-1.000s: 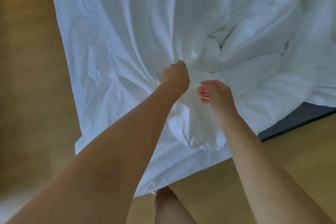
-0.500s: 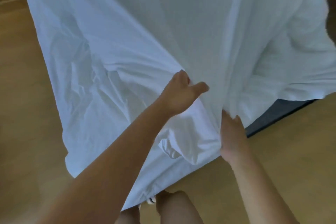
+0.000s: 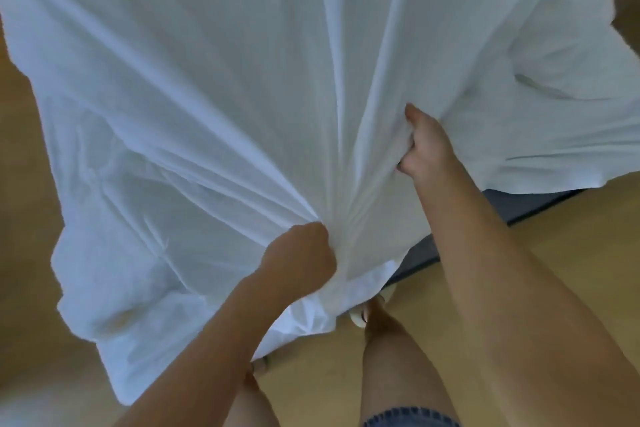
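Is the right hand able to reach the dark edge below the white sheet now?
Probably yes: the dark edge lies bare close beside the right hand, but that hand grips the white sheet and must release first.

Our left hand (image 3: 301, 256) grips the sheet (image 3: 207, 80) near its front edge; our right hand (image 3: 427, 146) holds it farther back, to the right. The sheet spreads ahead of us over the floor (image 3: 571, 253), our legs (image 3: 398, 364) behind its near edge.
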